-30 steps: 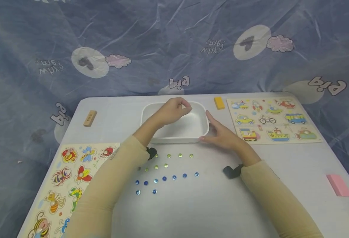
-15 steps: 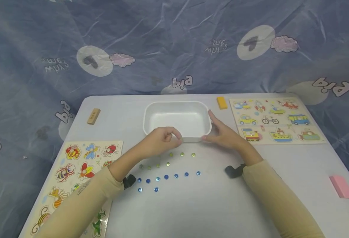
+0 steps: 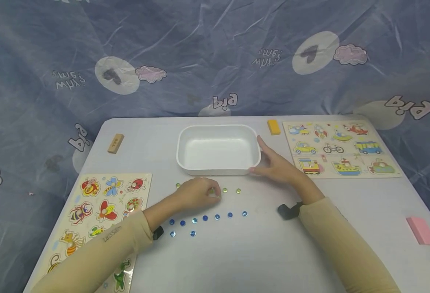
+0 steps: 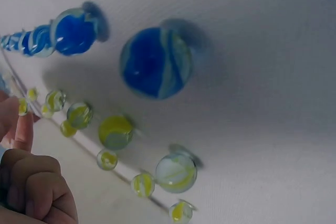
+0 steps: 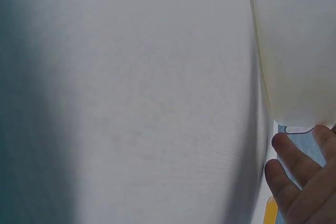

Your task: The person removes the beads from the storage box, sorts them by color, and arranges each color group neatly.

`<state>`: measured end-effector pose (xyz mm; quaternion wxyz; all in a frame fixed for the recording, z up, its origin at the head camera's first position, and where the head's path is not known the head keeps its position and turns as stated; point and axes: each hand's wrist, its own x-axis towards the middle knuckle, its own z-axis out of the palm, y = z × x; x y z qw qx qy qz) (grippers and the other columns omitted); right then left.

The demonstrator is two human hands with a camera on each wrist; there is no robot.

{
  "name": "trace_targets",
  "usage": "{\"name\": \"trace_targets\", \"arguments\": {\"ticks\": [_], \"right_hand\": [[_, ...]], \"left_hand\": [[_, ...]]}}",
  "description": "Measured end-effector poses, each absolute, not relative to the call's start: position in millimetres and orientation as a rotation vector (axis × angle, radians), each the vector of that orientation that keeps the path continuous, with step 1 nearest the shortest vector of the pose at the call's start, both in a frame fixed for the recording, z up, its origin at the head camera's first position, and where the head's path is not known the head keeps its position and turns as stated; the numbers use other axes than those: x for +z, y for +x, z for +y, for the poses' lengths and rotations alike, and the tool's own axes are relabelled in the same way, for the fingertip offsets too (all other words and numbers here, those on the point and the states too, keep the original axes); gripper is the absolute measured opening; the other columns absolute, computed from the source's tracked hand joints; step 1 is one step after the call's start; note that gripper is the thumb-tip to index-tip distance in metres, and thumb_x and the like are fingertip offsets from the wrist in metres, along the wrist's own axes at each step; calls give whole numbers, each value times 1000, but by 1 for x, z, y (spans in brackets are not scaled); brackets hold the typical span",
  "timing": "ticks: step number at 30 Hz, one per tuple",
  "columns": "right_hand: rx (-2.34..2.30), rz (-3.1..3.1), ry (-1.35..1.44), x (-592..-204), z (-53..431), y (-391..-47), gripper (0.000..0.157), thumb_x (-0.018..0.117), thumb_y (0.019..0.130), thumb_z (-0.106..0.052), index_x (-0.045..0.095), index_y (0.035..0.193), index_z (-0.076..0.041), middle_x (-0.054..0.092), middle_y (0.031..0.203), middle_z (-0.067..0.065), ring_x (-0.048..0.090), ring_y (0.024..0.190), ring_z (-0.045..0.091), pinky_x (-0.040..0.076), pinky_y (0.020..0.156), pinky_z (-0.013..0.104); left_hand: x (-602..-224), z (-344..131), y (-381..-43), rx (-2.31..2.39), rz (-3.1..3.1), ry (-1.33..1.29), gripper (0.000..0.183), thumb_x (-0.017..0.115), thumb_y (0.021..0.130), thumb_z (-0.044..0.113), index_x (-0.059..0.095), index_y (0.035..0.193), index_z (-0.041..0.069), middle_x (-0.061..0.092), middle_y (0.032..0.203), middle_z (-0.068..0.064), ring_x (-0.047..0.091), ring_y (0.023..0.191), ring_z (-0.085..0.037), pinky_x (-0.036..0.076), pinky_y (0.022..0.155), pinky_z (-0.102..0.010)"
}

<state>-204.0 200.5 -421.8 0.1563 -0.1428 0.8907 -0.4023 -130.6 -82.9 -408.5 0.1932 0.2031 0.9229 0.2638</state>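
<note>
My left hand (image 3: 196,193) is at the rows of yellow-swirled marbles, below the front of the white tray (image 3: 218,156). In the left wrist view its thumb and forefinger pinch a yellow marble (image 4: 22,106), while the other fingers (image 4: 39,187) are curled. Several yellow marbles (image 4: 115,132) lie along the table there; the hand covers part of them in the head view. Blue marbles (image 3: 217,217) form rows nearer the body. My right hand (image 3: 278,167) rests against the tray's right end, thumb at the front corner, fingers (image 5: 296,158) extended and spread along the side.
An insect puzzle board (image 3: 105,207) lies at left, partly under the left forearm. A vehicle puzzle board (image 3: 332,150) is back right. Blocks in wood (image 3: 115,143), yellow (image 3: 273,127) and pink (image 3: 421,230) lie around. A patterned curtain (image 3: 215,57) hangs behind the table.
My left hand has come back from over the tray, past its front rim, down to the yellow marbles. My right hand has stayed against the tray's right end.
</note>
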Motion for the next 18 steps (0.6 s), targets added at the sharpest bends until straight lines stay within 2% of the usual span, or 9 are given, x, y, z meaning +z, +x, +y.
{"name": "trace_targets", "arguments": {"ticks": [5, 10, 14, 18], "right_hand": [[-1155, 2552, -419, -422, 201, -204, 110, 76, 76, -42, -4, 151, -33, 1, 159, -10, 2, 148, 19, 10, 118, 50], [-1153, 2557, -429, -424, 201, -204, 110, 76, 77, -42, -4, 151, -32, 0, 159, -10, 2, 148, 18, 10, 118, 49], [-1152, 2558, -418, -426, 202, -204, 110, 76, 76, -43, -4, 151, -32, 1, 159, -9, 2, 148, 19, 11, 117, 50], [-1144, 2562, -418, -427, 202, -204, 110, 76, 76, -45, -4, 151, -33, 1, 159, -10, 2, 148, 19, 11, 117, 51]], "left_hand": [[-413, -80, -129, 639, 2598, 589, 9, 64, 87, 34, 67, 92, 27, 59, 65, 11, 54, 57, -8, 44, 59, -27], [-417, -78, -128, 583, 2629, 606, 11, 66, 86, 34, 67, 94, 27, 61, 71, 14, 54, 62, -5, 45, 66, -27], [-419, -78, -128, 573, 2644, 613, 11, 66, 86, 34, 68, 94, 27, 67, 81, 12, 56, 67, -4, 47, 72, -29], [-420, -78, -127, 577, 2662, 615, 15, 67, 85, 34, 68, 98, 28, 70, 98, 8, 60, 81, -6, 49, 81, -31]]}}
